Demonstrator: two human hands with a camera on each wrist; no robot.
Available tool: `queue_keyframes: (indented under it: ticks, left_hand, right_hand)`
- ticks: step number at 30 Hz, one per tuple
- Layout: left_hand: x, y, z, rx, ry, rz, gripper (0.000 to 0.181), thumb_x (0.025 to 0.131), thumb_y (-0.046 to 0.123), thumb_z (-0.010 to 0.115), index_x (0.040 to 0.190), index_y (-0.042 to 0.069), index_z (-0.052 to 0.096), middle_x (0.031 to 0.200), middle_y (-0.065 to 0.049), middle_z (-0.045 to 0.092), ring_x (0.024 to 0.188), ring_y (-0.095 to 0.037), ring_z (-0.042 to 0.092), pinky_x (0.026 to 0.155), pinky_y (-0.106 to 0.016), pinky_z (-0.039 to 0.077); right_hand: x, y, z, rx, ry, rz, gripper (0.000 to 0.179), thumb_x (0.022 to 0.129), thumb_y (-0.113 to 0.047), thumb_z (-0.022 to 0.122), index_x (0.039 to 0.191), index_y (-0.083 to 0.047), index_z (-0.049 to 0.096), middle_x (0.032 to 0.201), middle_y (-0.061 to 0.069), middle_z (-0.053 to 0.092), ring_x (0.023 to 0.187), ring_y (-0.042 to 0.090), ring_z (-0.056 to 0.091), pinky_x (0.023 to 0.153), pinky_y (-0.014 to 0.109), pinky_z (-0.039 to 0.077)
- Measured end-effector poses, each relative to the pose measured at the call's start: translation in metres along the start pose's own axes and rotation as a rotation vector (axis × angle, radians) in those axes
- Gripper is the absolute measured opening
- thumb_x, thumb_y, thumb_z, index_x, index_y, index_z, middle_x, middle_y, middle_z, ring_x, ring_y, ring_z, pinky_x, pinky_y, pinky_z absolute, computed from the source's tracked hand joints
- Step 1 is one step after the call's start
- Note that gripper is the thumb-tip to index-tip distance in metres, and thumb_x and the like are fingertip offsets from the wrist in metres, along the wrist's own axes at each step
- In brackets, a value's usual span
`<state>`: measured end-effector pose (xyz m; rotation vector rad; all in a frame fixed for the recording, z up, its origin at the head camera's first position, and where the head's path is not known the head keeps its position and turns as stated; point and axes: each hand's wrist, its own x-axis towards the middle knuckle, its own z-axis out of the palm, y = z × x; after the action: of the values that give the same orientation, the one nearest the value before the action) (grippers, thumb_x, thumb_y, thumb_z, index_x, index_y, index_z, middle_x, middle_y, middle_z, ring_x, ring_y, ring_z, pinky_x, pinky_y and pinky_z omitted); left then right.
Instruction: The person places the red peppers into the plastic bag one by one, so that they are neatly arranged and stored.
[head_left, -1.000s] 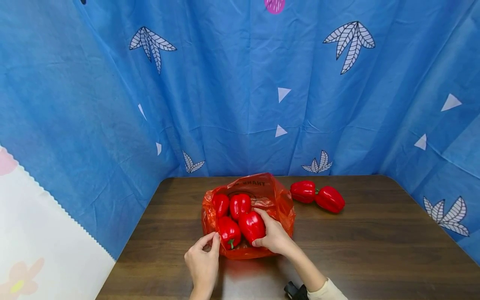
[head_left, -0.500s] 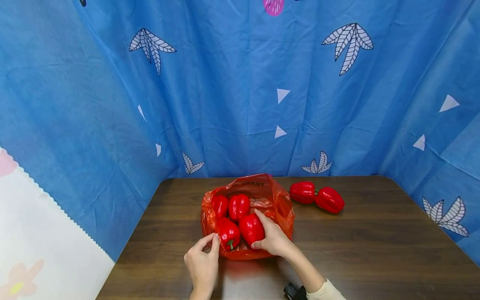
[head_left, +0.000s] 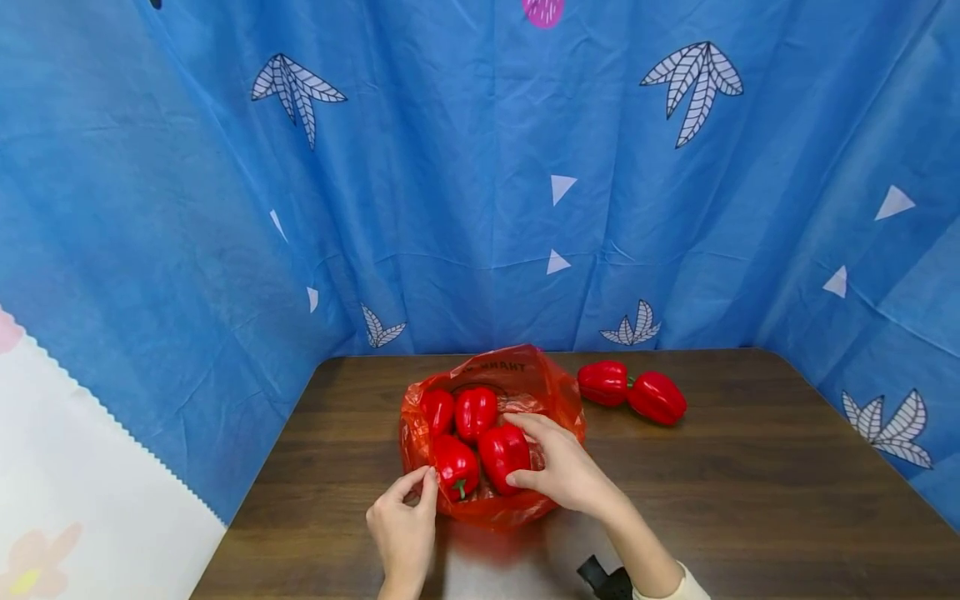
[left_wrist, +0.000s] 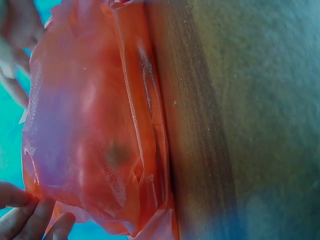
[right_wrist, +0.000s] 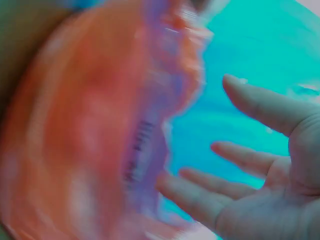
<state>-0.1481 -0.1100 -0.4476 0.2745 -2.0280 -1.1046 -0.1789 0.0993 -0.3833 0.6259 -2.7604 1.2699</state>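
Note:
A thin red plastic bag [head_left: 561, 396] stands with its mouth open on the table. Several glossy red bell peppers lie in it, among them a front right one [head_left: 504, 454] and a front left one [head_left: 454, 463] with a green stem. My left hand [head_left: 402, 529] pinches the bag's near left edge between thumb and fingers, also seen in the left wrist view. Over the bag's right side is my right hand [head_left: 566, 468], beside the front right pepper. Its fingers [right_wrist: 192, 195] are spread with nothing between them in the right wrist view.
Behind the bag to the right, two more red bell peppers lie end to end, one on the left [head_left: 602, 382] and one on the right [head_left: 656, 397]. A blue patterned curtain [head_left: 465, 192] hangs along the back and sides of the wooden table [head_left: 750, 492].
My right hand has let go of the front right bell pepper, and its fingers have spread as it draws back slightly to the right. The left hand keeps its pinch on the bag.

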Motion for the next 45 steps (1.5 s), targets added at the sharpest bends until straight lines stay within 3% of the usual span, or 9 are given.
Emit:
queue_keyframes:
  ticks: [3,7,10,14,19,28,33,45]
  left_hand:
    - [0.001,0.000,0.000,-0.004,0.002,-0.001,0.006,0.073,0.004,0.080,0.075,0.010,0.079,0.069,-0.006,0.075,0.055,-0.012,0.064,0.055,-0.016,0.044]
    - [0.002,0.000,0.000,-0.004,0.000,-0.007,0.006,0.073,0.004,0.080,0.076,0.009,0.079,0.070,-0.005,0.075,0.055,-0.012,0.065,0.055,-0.015,0.044]
    - [0.002,0.000,0.000,-0.005,0.000,-0.012,0.006,0.073,0.004,0.080,0.075,0.009,0.079,0.070,-0.006,0.075,0.055,-0.012,0.065,0.055,-0.014,0.044]
    - [0.001,0.000,-0.001,-0.005,-0.001,-0.019,0.006,0.073,0.004,0.080,0.075,0.009,0.079,0.070,-0.006,0.075,0.055,-0.012,0.064,0.055,-0.013,0.043]
    - [0.001,0.001,-0.002,-0.001,-0.005,-0.023,0.006,0.074,0.004,0.080,0.075,0.010,0.080,0.070,-0.005,0.075,0.055,-0.011,0.063,0.055,-0.014,0.042]
    - [0.001,-0.001,-0.001,-0.004,-0.005,-0.027,0.006,0.073,0.005,0.080,0.075,0.011,0.080,0.069,-0.004,0.075,0.054,-0.009,0.062,0.054,-0.015,0.042]
    - [0.000,-0.002,0.000,-0.001,0.000,-0.022,0.007,0.073,0.005,0.081,0.075,0.011,0.080,0.069,-0.004,0.075,0.055,-0.010,0.063,0.055,-0.015,0.042]
    - [0.001,-0.001,-0.001,-0.009,-0.002,-0.023,0.006,0.073,0.005,0.080,0.076,0.010,0.080,0.071,-0.005,0.075,0.055,-0.011,0.064,0.056,-0.014,0.043]
  right_hand:
    - [-0.003,0.001,-0.028,0.060,0.067,-0.071,0.063,0.080,-0.016,0.079,0.138,-0.015,0.055,0.138,0.007,0.058,0.122,0.031,0.056,0.094,0.047,0.052]
    - [0.003,0.026,-0.066,0.110,0.269,-0.066,0.056,0.084,-0.016,0.077,0.136,-0.011,0.057,0.136,0.012,0.059,0.118,0.034,0.060,0.092,0.044,0.052]
    - [0.010,0.057,-0.093,0.069,0.408,0.021,0.058,0.086,-0.019,0.075,0.139,-0.010,0.054,0.141,0.016,0.054,0.125,0.036,0.055,0.096,0.044,0.048]
    - [0.016,0.100,-0.123,0.018,0.464,0.202,0.067,0.089,-0.028,0.072,0.147,-0.011,0.043,0.152,0.022,0.039,0.136,0.044,0.040,0.105,0.057,0.038]
    - [0.017,0.140,-0.143,0.026,0.397,0.370,0.079,0.090,-0.034,0.069,0.154,-0.014,0.028,0.157,0.028,0.024,0.140,0.051,0.026,0.103,0.067,0.033]
    - [0.017,0.186,-0.144,0.063,0.185,0.448,0.091,0.089,-0.030,0.070,0.156,-0.004,0.014,0.156,0.034,0.017,0.139,0.056,0.021,0.105,0.067,0.031]
    - [0.014,0.197,-0.138,0.077,0.119,0.469,0.092,0.088,-0.025,0.070,0.155,-0.002,0.012,0.153,0.037,0.020,0.137,0.055,0.024,0.104,0.065,0.035]
    - [0.008,0.202,-0.137,0.089,0.083,0.539,0.089,0.087,-0.016,0.070,0.154,0.002,0.013,0.151,0.039,0.023,0.132,0.056,0.029,0.102,0.061,0.041]
